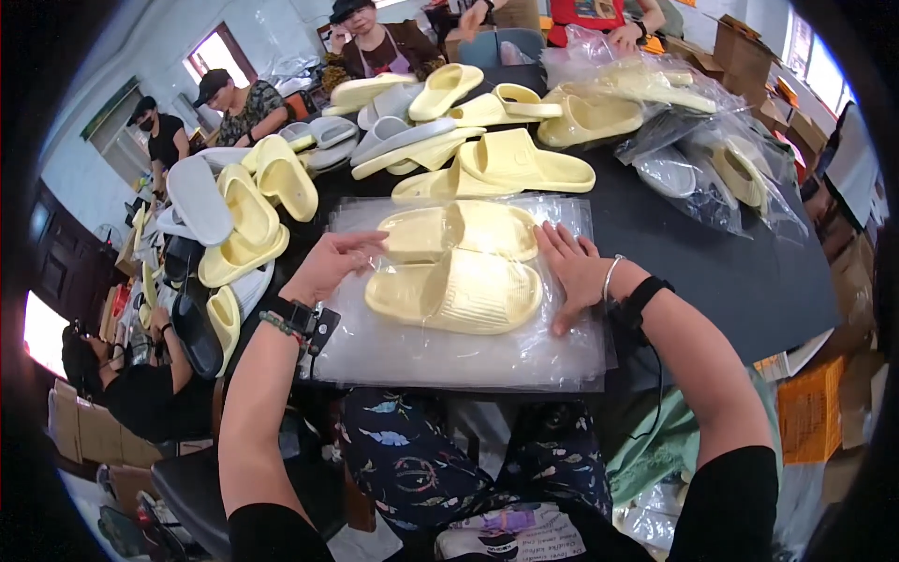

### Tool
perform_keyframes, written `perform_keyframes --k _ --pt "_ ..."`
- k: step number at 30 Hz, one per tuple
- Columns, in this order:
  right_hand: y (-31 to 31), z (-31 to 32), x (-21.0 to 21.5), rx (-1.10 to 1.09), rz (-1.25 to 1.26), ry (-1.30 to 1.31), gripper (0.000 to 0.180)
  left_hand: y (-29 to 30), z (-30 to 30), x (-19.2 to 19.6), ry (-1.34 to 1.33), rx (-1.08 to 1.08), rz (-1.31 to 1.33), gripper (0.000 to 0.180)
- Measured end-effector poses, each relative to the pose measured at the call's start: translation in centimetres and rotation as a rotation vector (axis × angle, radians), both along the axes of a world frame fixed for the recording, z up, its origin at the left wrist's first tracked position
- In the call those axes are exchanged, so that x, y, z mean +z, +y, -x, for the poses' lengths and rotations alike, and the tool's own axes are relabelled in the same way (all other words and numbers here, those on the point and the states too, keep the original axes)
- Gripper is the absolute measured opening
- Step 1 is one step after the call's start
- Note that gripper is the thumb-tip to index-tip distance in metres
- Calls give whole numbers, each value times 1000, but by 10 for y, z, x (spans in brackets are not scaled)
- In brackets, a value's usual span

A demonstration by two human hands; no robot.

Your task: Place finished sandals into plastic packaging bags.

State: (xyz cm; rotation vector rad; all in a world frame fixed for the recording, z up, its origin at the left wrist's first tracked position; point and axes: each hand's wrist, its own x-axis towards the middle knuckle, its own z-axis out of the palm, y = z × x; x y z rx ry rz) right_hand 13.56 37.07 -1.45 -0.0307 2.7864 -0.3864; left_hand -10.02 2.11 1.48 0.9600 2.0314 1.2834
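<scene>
A pair of pale yellow slippers lies side by side in front of me under shiny clear plastic, the near slipper (pixel 496 295) with a ribbed strap. They rest on a flat stack of clear plastic bags (pixel 459 361). At the heel end, my left hand (pixel 332 265) reaches in with its fingers stretched over the plastic's edge; whether it pinches any film cannot be made out. By the toe end, my right hand (pixel 573 272) presses down on the plastic, fingers spread and thumb apart. Dark bands circle both wrists.
Loose yellow and grey slippers, among them a yellow slipper (pixel 529 161), pile up behind the bags and at the left. Bagged slippers (pixel 698 178) lie at the back right of the black table (pixel 730 281). Several people sit or stand around. An orange crate (pixel 810 409) stands at the right.
</scene>
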Motion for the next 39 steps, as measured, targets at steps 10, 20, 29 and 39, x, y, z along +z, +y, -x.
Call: perform_keyframes --k 10,20,29,39 --pt "5 -2 -3 -5 -1 -12 161 41 1 14 213 -439 104 78" --pt "3 0 -1 -4 -51 -40 161 100 -23 -4 818 -671 16 64" --pt "4 0 -2 -3 -41 -26 162 82 -6 -9 845 -606 40 25" --pt "3 -3 -1 14 -109 -47 158 -62 6 2 777 13 222 31"
